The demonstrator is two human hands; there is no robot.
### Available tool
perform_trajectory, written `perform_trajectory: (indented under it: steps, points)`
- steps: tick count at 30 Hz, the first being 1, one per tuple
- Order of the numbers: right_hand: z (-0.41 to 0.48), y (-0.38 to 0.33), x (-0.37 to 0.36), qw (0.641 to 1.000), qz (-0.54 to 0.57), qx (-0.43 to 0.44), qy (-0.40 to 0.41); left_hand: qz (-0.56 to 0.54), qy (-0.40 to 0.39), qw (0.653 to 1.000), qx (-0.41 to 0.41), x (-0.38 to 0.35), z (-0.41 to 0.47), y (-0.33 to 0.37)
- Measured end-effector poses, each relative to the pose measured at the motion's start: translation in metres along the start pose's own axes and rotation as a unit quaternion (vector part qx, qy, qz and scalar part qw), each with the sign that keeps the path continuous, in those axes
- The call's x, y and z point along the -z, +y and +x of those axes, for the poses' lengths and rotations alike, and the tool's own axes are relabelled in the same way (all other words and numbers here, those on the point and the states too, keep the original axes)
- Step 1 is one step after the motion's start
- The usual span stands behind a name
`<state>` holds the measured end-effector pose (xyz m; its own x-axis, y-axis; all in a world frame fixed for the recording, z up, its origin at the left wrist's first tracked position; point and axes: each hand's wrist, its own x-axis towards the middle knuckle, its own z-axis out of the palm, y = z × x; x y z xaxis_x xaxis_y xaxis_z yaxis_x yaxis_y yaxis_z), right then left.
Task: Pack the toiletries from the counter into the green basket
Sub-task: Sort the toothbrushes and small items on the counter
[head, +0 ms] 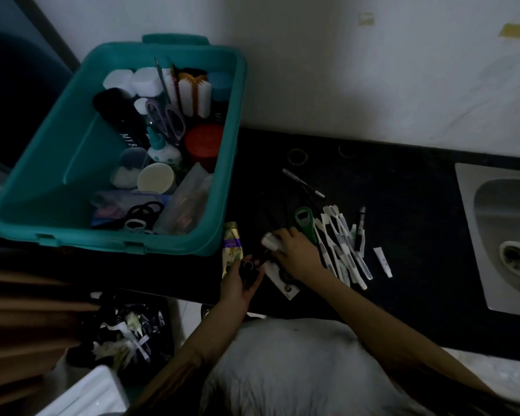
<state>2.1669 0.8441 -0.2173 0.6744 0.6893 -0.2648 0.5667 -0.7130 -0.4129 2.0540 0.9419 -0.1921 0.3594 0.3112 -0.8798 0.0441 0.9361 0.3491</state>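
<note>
- Your green basket sits at ten o'clock of the view on the dark counter. It is teal plastic, rectangular and open-topped. Its right half holds white jars, purple-handled scissors and a red-lidded tub.
- Your left hand lies palm up at the counter's near edge, at six o'clock of the basket's near right corner. Its fingers cup a few small dark items, too dim to identify.
- Your right hand is at its two o'clock, fingers curled round a pale round-topped piece.
- A crumpled gold tube lies just beside the basket, at twelve o'clock of the left hand.
- White toothbrushes are heaped at three o'clock of the right hand, with a green bottle opener at its twelve and a small white tube past the heap.
- The steel sink is at three o'clock of the view.
</note>
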Motion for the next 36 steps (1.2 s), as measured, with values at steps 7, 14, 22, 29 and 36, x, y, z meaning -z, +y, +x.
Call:
perform_trajectory:
  steps: [7,14,22,29,36]
  points:
    - [0.003,0.035,0.022,0.982,0.142,-0.105,0.068,-0.011,-0.024,0.999,0.026,0.0,-0.002,-0.003]
    - [0.007,0.045,0.052,0.827,0.519,-0.217,0.014,-0.011,-0.046,0.998,0.046,-0.007,-0.001,-0.005]
    - [-0.016,0.014,0.086,0.859,0.498,-0.119,0.024,-0.011,-0.103,0.993,0.063,-0.01,0.001,-0.009]
    - [-0.023,-0.026,0.078,0.856,0.494,0.008,-0.151,-0.045,-0.178,0.979,0.092,-0.021,-0.009,-0.01]
    - [-0.013,-0.023,0.069,0.889,0.447,-0.007,-0.099,-0.031,-0.159,0.985,0.051,-0.016,-0.009,0.0]
